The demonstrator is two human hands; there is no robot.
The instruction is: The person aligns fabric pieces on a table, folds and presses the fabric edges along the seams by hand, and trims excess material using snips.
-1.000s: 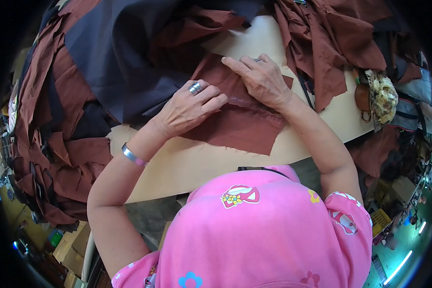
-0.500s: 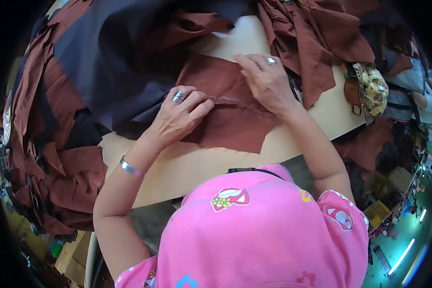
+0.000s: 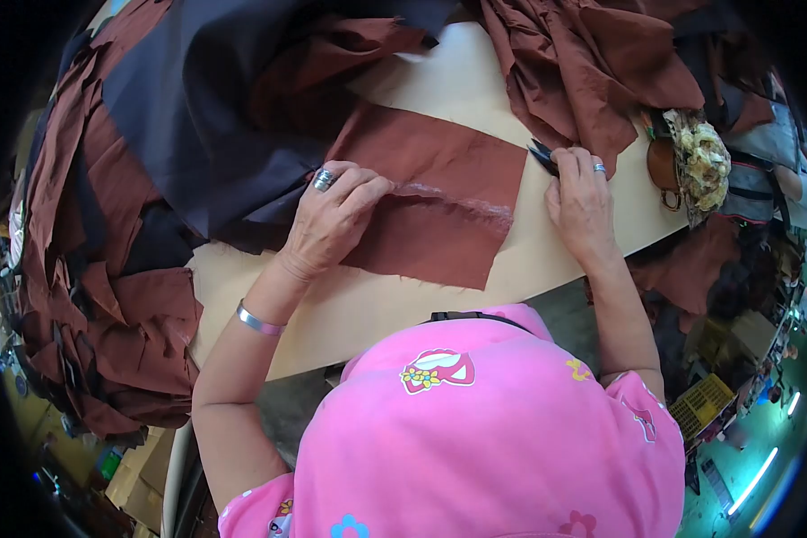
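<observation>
The one head-worn camera looked steeply down and forward from close above the pink printed shirt [image 3: 493, 430], taking in the left hand [image 3: 336, 215], right hand [image 3: 585, 199] and tabletop [image 3: 323, 314]; its wide lens left a rounded field with dark corners.

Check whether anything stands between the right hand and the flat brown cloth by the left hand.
Nothing visible does. A bare strip of tabletop separates the right hand from the flat brown cloth. The dark pointed tool in that hand points past the cloth's far right corner.
</observation>
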